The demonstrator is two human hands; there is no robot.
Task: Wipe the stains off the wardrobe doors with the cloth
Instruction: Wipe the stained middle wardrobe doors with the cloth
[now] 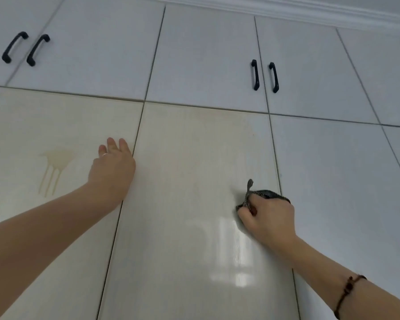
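Stain [54, 167]: brown splash, drips running straight down, on the left door [21, 125]. Cloth [263, 194] is bunched in my right hand [268, 218], fingers curled round it, pressed to the middle door [189, 158] near its right edge. The stain lies well left of it, across the seam, past my left hand [112, 167], which rests flat with fingers straight: nearer, but bare. Panels glossy; black handles [263, 76] above.

Cloth [267, 194] mostly hidden under right hand [269, 219], wardrobe doors [171, 262] cut off at the bottom edge, bracelet [346, 294] beads blurred
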